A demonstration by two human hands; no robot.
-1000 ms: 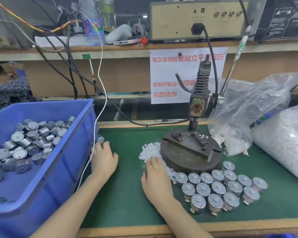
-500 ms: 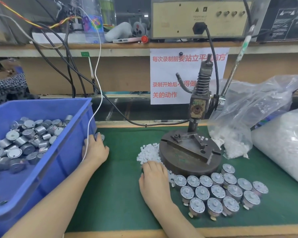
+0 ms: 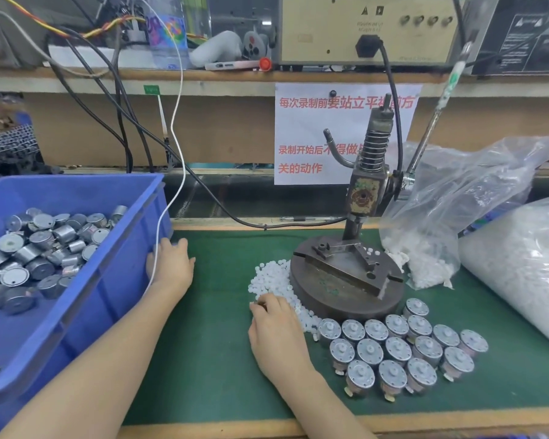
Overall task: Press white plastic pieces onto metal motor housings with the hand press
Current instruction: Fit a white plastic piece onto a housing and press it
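Two hands work apart: my left hand point(image 3: 171, 264) lies against the blue bin point(image 3: 108, 296) wall, hiding whether it holds one of the motor housings point(image 3: 38, 269); my right hand point(image 3: 276, 331) curls its fingertips point(image 3: 262, 305) into the white plastic pieces point(image 3: 267, 280) just ahead, pinch unclear. I judge this the pick-up step. Next calls for seating housing and piece under the hand press point(image 3: 346, 280) beyond my right hand, then levering down.

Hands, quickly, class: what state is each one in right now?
Left hand: palm down beside the blue bin, fingertips hidden; cannot be told.
Right hand: fingers curled into the white plastic pieces; whether it holds one cannot be told.
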